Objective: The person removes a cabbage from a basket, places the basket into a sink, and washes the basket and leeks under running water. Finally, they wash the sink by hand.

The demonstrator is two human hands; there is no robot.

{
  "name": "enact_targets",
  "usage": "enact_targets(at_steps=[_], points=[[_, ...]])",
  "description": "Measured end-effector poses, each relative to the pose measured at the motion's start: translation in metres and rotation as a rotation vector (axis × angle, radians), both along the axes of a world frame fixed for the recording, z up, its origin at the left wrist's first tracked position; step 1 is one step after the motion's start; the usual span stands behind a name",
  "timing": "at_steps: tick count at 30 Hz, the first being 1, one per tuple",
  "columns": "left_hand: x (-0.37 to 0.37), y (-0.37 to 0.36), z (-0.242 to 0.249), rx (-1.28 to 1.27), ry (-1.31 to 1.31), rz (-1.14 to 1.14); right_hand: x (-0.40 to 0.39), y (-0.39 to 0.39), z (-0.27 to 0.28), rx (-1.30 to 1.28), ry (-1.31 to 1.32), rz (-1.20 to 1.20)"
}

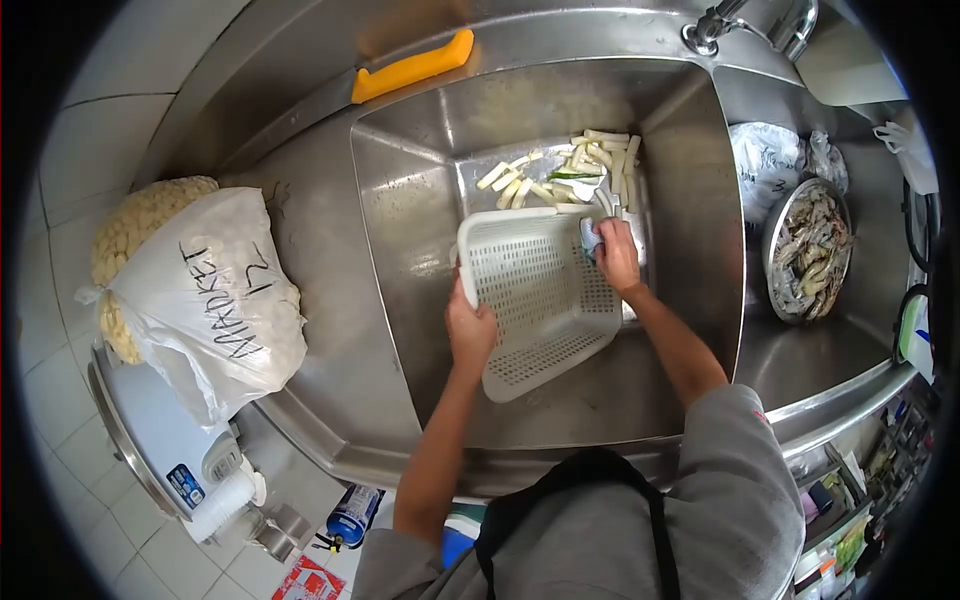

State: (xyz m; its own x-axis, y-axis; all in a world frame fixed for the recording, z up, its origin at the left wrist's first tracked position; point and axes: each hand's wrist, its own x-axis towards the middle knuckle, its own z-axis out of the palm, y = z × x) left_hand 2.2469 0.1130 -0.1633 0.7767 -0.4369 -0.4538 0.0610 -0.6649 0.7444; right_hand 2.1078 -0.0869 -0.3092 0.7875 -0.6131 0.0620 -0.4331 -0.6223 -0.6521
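Looks partway: basket [540, 370] in hand, tilted inside the sink [695, 260], small cloth or pad [588, 238] against its far right corner; cut pale stalks [512, 183] lie loose beyond the basket, none seen inside it. How clean it is, cannot tell. Left hand [470, 335] reaches forward, fingers clamped on the left rim; right hand [618, 255] angles inward, fingers together, pinching the cloth or pad.

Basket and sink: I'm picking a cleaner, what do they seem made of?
The basket looks like pale, satin molded plastic, given its regular slots and even color. The sink seems metal, probably brushed stainless steel, from its gray, softly streaked reflections.
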Motion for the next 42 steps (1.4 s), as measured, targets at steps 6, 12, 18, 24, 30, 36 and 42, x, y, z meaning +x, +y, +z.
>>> enact_targets(at_steps=[6, 12, 18, 24, 30, 36, 42], points=[[-0.009, -0.002, -0.013, -0.005, -0.221, -0.138, 0.095, 0.059, 0.093, 0.056, -0.496, 0.158], [0.0, 0.009, -0.016, -0.043, -0.096, -0.127, 0.115, 0.074, 0.086, 0.24, -0.363, -0.203], [0.015, 0.017, -0.024, -0.237, 0.329, 0.128, 0.093, 0.073, 0.079, 1.597, -0.149, -0.044], [0.023, -0.014, -0.014, -0.175, -0.081, -0.061, 0.025, 0.173, 0.086, 0.963, 0.011, 0.403], [0.027, 0.001, -0.009, 0.003, -0.109, -0.038, -0.08, 0.1, -0.017, 0.327, 0.43, 0.686], [0.033, 0.009, -0.021, 0.071, -0.074, -0.064, -0.038, 0.008, -0.018, 0.077, 0.311, -0.221], [0.036, -0.008, -0.019, -0.023, -0.061, 0.023, -0.105, 0.064, -0.063, 0.291, 0.708, -0.358]])
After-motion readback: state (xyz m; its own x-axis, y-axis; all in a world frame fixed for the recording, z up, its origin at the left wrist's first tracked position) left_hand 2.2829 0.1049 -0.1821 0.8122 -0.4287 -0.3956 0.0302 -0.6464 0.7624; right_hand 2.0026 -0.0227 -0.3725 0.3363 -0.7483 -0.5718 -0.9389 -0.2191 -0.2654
